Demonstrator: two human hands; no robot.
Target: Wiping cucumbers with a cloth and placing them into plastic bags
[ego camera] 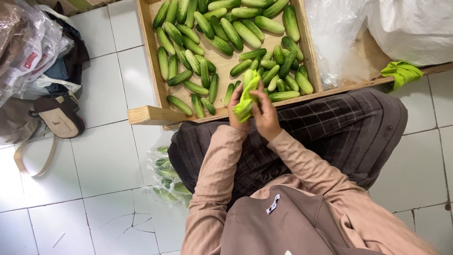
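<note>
Both hands wipe a cucumber with a green cloth.
My left hand [236,109] and right hand [265,113] close on the cloth [247,100] wrapping one cucumber [248,77], at 6 o'clock of the crate [150,56]; I'd keep turning evenly.

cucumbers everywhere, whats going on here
A person sits on the tiled floor by a wooden crate of loose cucumbers. Both hands, the left hand and right hand, hold one cucumber wrapped in a light green cloth over the crate's near edge. A clear bag of cucumbers lies beside the person's knee.

Crumpled lime-green cloth [246,97], wrapped around a cucumber, above wooden crate's near edge
</note>
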